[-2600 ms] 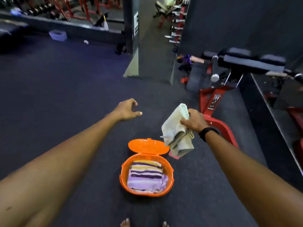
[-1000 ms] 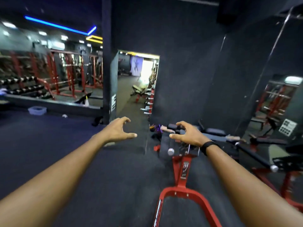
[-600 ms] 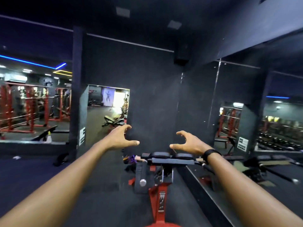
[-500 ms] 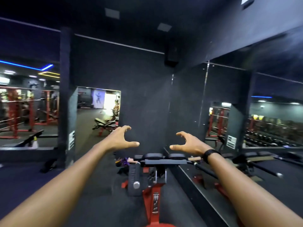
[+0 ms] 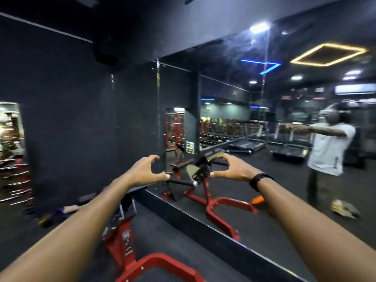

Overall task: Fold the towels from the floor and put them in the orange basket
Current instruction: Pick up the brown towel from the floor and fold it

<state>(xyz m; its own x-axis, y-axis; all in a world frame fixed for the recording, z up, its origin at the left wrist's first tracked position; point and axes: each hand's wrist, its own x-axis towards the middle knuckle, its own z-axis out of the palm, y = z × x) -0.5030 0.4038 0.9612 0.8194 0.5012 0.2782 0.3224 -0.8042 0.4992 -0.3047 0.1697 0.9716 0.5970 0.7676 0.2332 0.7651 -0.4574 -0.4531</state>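
My left hand [image 5: 145, 171] and my right hand [image 5: 234, 169] are stretched out in front of me at chest height. Their fingers are spread and loosely curved, and they hold nothing. A black band sits on my right wrist. The orange basket itself is out of view; only a small orange piece [image 5: 257, 199] shows in the wall mirror, low on the floor. Also reflected, a crumpled pale towel [image 5: 343, 209] lies on the dark floor near the mirrored person's feet.
A red-framed gym bench [image 5: 126, 239] stands just below my arms, against the raised ledge [image 5: 203, 224] of the mirror wall. The mirror shows my own reflection [image 5: 329, 147], treadmills and dumbbell racks. A black wall fills the left.
The view has swung up from the basket and then right toward the mirror. My right hand held a pale towel 2.6 s ago and is now empty. Both arms stay outstretched.
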